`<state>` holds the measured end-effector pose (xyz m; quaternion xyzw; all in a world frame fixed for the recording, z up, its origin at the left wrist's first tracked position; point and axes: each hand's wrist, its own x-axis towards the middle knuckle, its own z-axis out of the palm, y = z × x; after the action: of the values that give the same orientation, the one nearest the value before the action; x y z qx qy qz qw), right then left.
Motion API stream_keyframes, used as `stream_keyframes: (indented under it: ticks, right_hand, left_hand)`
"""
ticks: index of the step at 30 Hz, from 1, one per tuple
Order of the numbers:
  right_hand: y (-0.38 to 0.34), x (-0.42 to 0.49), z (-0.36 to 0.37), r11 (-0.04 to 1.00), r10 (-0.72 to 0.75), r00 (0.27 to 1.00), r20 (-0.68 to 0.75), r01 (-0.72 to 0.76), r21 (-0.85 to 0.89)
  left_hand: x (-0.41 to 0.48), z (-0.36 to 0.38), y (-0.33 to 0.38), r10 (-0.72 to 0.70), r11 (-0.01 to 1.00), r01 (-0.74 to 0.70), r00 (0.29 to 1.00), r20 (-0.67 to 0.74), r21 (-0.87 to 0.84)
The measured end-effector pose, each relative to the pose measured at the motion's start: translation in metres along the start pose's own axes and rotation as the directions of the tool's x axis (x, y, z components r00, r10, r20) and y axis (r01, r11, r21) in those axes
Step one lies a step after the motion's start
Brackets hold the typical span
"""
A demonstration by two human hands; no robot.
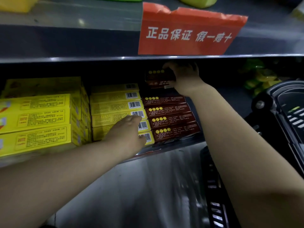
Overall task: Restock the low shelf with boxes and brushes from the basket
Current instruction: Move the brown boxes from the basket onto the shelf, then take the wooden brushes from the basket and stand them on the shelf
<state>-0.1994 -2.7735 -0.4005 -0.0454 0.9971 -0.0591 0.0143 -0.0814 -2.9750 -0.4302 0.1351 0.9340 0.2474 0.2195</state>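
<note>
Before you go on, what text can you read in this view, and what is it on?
"正品保证 假一赔十": white characters on the red paper sign hanging from the upper shelf edge.
Yellow boxes and dark red boxes: print and barcode digits too blurred to read.

right hand (184, 78): fingertips lost in shadow on the dark red cardboard box (158, 77) | left hand (128, 130) covers barcodes on flat yellow cardboard boxes (113, 107) | black plastic basket (283, 102), right of right hand, cut by edge | green-yellow packets (258, 78) past it, blurred

Bare forearms (65, 170) and two bare hands (128, 130) (184, 78) show.
</note>
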Motion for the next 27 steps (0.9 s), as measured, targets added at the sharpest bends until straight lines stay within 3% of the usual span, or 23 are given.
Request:
stream_keyframes:
  ticks: [2,5,9,16,21,24,27]
  right_hand:
    - [0.005,0.009,0.012,1.000,-0.003,0.996,0.090,0.003,-0.004]
    - [0.008,0.014,0.035,0.999,-0.004,0.938,0.347,-0.009,0.035]
    - [0.004,0.014,0.055,0.998,0.004,0.922,0.387,-0.026,0.050]
    - [-0.006,-0.020,0.032,0.998,0.049,0.947,0.316,-0.038,-0.041]
    - [0.000,-0.079,-0.045,0.965,0.098,0.950,0.296,-0.018,-0.262]
    - [0.009,-0.131,-0.089,0.956,0.048,0.993,0.112,-0.014,-0.292]
    - [0.027,-0.192,-0.114,0.988,0.097,0.982,-0.162,-0.116,-0.106]
  left_hand:
    - [0.002,0.001,-0.001,0.018,0.999,-0.019,0.999,0.028,0.048]
    - [0.005,0.003,-0.004,-0.009,0.998,0.004,0.997,0.076,0.069]
    - [0.007,0.006,-0.008,-0.046,0.997,0.037,0.991,0.126,0.073]
    - [0.009,0.002,0.006,-0.003,0.997,0.009,0.997,0.078,-0.077]
    - [0.004,-0.017,0.049,0.252,0.907,-0.240,0.968,-0.010,-0.345]
    - [-0.010,-0.027,0.080,0.439,0.823,-0.452,0.891,-0.119,-0.346]
    - [-0.018,-0.033,0.111,0.603,0.735,-0.641,0.767,-0.218,-0.222]
